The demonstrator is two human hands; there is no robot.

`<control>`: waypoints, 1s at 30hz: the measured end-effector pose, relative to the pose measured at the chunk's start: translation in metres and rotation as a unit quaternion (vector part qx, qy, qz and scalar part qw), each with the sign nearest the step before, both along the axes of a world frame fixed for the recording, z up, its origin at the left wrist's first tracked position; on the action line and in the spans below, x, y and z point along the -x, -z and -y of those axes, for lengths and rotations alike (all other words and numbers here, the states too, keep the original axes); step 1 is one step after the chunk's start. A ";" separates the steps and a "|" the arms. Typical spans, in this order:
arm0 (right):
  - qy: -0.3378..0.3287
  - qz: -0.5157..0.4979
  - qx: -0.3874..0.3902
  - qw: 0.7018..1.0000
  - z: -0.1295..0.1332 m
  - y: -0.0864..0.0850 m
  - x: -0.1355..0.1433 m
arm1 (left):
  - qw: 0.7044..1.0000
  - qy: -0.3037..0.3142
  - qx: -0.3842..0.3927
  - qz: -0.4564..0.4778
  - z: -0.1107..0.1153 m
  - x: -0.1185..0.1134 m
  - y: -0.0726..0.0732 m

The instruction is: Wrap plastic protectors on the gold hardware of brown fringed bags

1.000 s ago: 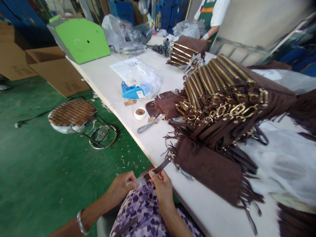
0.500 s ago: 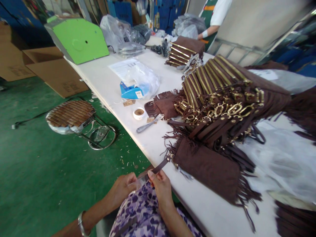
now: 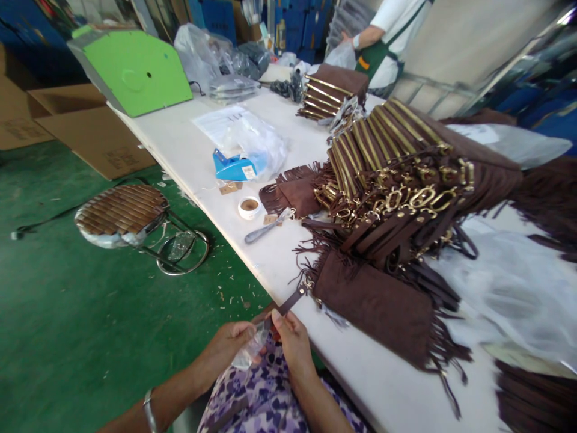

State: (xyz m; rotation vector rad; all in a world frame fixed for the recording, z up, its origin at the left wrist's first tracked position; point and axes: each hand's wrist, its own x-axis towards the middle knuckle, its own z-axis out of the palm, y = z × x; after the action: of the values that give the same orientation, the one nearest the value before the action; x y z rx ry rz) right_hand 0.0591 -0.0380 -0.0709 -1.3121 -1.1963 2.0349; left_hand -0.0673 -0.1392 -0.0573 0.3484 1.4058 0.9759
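A brown fringed bag [image 3: 374, 307] lies flat at the near side of the table, its strap [image 3: 293, 299] reaching over the edge toward my lap. My right hand [image 3: 291, 337] pinches that strap between thumb and fingers. Close beside it, my left hand [image 3: 232, 344] is closed on a small clear plastic sleeve [image 3: 250, 350], which surrounds or lies against the strap's lower part; I cannot tell which. Behind the bag stands a row of similar brown bags [image 3: 396, 144] with gold zips and rings.
On the white table [image 3: 216, 219] are a blue tape dispenser [image 3: 233, 166], a tape roll [image 3: 249, 207] and a grey-wrapped strap [image 3: 268, 227]. A green machine [image 3: 135, 75] stands at the far left end. A stool [image 3: 121, 213] and an open carton [image 3: 99, 129] are on the floor. A co-worker [image 3: 383, 48] stands behind.
My left hand has shifted slightly and more of the clear sleeve shows below it. My right hand keeps its pinch. The co-worker's arm has moved up and left toward the grey plastic bags.
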 end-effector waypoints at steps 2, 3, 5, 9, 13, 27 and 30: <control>0.004 -0.005 0.002 1.000 0.000 0.003 0.000 | 1.000 -0.005 0.009 0.014 -0.004 -0.003 -0.003; 0.004 -0.012 0.003 1.000 0.001 0.005 -0.001 | 1.000 -0.006 0.009 0.019 -0.007 -0.006 -0.004; 0.004 -0.026 0.011 1.000 0.004 0.010 -0.001 | 1.000 -0.001 -0.007 0.015 -0.015 -0.010 -0.005; -0.020 -0.047 0.045 0.998 0.009 0.014 -0.004 | 0.997 0.019 -0.075 0.000 -0.029 -0.016 -0.001; -0.012 -0.032 0.059 0.998 0.003 0.010 -0.011 | 0.996 0.061 -0.052 -0.044 -0.015 -0.008 0.007; 0.060 0.016 0.065 0.996 0.003 0.024 -0.022 | 0.996 0.079 -0.041 -0.010 -0.001 -0.011 0.022; 0.051 0.013 0.062 0.997 0.002 0.021 -0.025 | 0.996 0.073 -0.058 0.001 -0.012 -0.015 0.016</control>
State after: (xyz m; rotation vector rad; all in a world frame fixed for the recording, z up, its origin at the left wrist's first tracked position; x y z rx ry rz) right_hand 0.0838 -0.0403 -0.0922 -1.4312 -1.0048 2.0533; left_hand -0.0519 -0.1268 -0.0736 0.5289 1.3068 0.9388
